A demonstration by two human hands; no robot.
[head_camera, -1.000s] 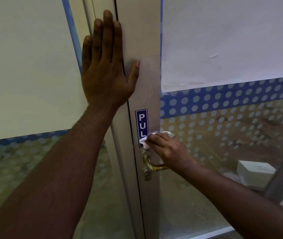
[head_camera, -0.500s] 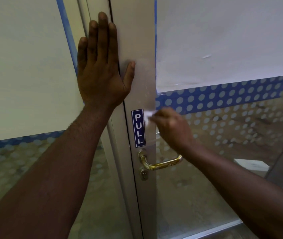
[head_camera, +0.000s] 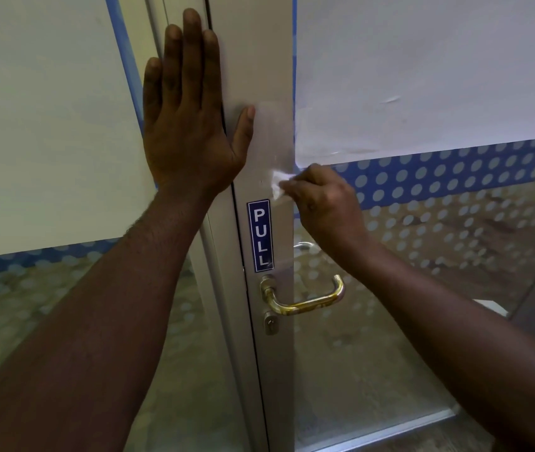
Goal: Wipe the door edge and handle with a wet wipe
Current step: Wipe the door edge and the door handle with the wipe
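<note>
Door edge (head_camera: 259, 76), a pale grey metal stile, runs vertically through the middle of the view and serves as reference. Left hand (head_camera: 187, 125) lies flat and released, fingers extended upward, palm across the dark seam at the stile's left side and thumb resting on the stile face. Right hand (head_camera: 324, 203) is clenched on a crumpled white wet wipe (head_camera: 279, 184), pinched at the fingertips and pressed against the stile's right portion, just above the top of the blue PULL sticker (head_camera: 260, 235). Sticker sits on the stile face, upright, lettering reading downward. Brass handle (head_camera: 305, 296) projects to the right from the stile directly below the sticker; neither hand touches it. Keyhole cylinder (head_camera: 271, 324) sits on the stile just under the handle's root. Glass panel (head_camera: 422, 76) to the right of the stile carries white film above a blue band of pale dots (head_camera: 439, 171); the wiping hand overlaps that band's left end.
</note>
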